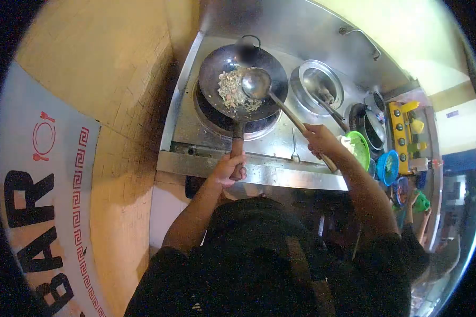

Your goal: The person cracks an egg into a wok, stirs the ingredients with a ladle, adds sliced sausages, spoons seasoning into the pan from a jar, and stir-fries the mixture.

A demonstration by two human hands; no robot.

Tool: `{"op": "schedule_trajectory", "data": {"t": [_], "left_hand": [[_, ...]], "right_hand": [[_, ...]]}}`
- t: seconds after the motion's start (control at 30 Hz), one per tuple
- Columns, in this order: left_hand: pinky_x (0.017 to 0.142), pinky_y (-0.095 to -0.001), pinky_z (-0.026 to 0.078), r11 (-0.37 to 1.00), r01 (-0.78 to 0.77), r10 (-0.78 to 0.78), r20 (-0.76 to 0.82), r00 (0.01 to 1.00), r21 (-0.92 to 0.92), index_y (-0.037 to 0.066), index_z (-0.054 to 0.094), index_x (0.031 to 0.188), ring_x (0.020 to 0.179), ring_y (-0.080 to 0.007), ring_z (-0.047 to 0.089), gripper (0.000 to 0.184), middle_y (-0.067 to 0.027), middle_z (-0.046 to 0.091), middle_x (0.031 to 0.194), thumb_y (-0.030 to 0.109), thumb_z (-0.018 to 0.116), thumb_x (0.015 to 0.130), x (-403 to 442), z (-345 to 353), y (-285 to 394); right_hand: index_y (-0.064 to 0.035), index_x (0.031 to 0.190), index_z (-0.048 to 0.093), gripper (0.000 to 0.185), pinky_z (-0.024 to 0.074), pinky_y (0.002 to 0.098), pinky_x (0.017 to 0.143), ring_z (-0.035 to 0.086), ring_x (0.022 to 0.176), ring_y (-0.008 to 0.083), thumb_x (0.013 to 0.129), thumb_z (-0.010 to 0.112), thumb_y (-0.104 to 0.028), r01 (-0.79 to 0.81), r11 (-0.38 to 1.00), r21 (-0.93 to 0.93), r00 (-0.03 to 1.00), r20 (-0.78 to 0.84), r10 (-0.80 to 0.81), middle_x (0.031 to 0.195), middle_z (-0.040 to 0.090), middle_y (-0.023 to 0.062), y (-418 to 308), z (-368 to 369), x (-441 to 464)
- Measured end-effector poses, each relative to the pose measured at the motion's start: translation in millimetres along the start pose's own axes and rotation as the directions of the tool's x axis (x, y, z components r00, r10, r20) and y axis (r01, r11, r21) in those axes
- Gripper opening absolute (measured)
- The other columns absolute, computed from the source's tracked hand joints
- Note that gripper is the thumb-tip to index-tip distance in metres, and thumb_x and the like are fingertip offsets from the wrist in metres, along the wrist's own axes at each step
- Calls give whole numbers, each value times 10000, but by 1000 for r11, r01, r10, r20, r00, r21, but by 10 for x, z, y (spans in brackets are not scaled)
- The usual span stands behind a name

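Observation:
My left hand (231, 168) is wrapped round the wooden handle of a dark wok (212, 68), which sits on the burner ring at the left of the stove. Chopped, rice-like food (229, 89) lies in the wok, gathered left of its middle. A long-handled metal ladle (256, 83) has its round bowl down in the wok, at the right side of the food. My right hand (322, 141) is closed on the ladle's wooden handle, out over the stove's front edge.
Right of the wok stands a round metal pot (330, 79). Farther right are a green bowl (360, 149), a blue basin (388, 167) and a yellow rack (400, 138). A spoon (295, 154) lies by the stove's front edge. At far right another person holds something green (421, 202).

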State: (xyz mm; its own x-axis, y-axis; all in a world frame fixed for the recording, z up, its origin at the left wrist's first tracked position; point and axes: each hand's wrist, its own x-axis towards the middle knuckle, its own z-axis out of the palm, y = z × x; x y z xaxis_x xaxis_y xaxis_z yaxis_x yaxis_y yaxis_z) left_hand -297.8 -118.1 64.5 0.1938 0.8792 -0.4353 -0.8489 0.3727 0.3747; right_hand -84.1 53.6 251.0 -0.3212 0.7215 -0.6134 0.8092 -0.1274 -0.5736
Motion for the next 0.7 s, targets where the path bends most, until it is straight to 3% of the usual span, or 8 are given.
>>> {"op": "schedule_trajectory", "data": {"t": [0.13, 0.2, 0.27, 0.3, 0.4, 0.53, 0.57, 0.7], "left_hand": [[453, -349, 461, 1000, 2, -3, -22, 1000, -12, 107, 511, 910, 486, -154, 520, 134, -18, 513, 693, 128, 623, 839, 45, -29, -72], [457, -344, 460, 1000, 6, -6, -8, 1000, -9, 110, 513, 911, 489, -154, 519, 133, -17, 512, 695, 133, 623, 840, 77, -34, -67], [463, -341, 459, 999, 26, -26, -4, 1000, -22, 108, 513, 912, 503, -155, 523, 135, -16, 511, 697, 140, 623, 840, 66, -32, -34], [466, -339, 459, 999, 39, -40, -8, 999, -30, 108, 514, 913, 510, -155, 524, 137, -16, 511, 698, 144, 623, 840, 39, -50, -28], [470, -336, 457, 1000, 4, -4, 16, 1000, -7, 109, 512, 923, 537, -153, 531, 145, -15, 512, 699, 146, 623, 837, 57, -81, -54], [473, -340, 460, 1000, 22, -22, -4, 1000, -11, 111, 508, 939, 531, -152, 528, 158, -16, 518, 694, 136, 622, 832, 50, -89, -66], [472, -342, 461, 999, 36, -37, -7, 999, -26, 111, 507, 941, 526, -153, 527, 160, -17, 520, 692, 134, 621, 832, 32, -68, -65], [468, -350, 462, 1000, 21, -21, -6, 1000, -12, 108, 505, 935, 512, -157, 524, 158, -16, 526, 684, 153, 623, 839, 21, -34, -12]], "right_hand": [[-102, 1263, 514, 375, 361, 245, 335, 397, 395, 77, 940, 480, -290, -83, 995, 59, 996, 40, 80, 581, 438, 3, 24, -60, -127], [-106, 1285, 481, 391, 436, 358, 475, 513, 520, 221, 920, 471, -246, 114, 943, -311, 986, -81, -146, 659, 536, 102, 303, 22, 172], [-110, 1307, 448, 418, 512, 471, 615, 629, 646, 365, 900, 461, -202, 246, 712, -657, 907, -103, -408, 736, 635, 201, 323, 94, 473], [-128, 1323, 424, 449, 484, 514, 744, 607, 799, 445, 877, 455, -173, 188, 723, -665, 923, -133, -362, 846, 623, 270, 264, 45, 453], [-142, 1335, 409, 462, 492, 510, 725, 619, 779, 427, 876, 451, -173, 171, 631, -756, 867, -188, -460, 845, 623, 271, 130, -12, 296], [-187, 1365, 368, 519, 504, 499, 679, 632, 760, 403, 855, 444, -131, 195, 705, -682, 883, -191, -429, 844, 626, 268, 59, 256, 755], [-81, 1401, 265, 604, 483, 486, 638, 607, 705, 405, 837, 481, -102, 212, 688, -694, 917, -102, -386, 762, 615, 240, -68, 338, 768], [-53, 1405, 247, 600, 492, 482, 570, 621, 657, 367, 845, 461, -80, 267, 439, -858, 901, 62, -429, 712, 610, 229, 63, 474, 197]]}}
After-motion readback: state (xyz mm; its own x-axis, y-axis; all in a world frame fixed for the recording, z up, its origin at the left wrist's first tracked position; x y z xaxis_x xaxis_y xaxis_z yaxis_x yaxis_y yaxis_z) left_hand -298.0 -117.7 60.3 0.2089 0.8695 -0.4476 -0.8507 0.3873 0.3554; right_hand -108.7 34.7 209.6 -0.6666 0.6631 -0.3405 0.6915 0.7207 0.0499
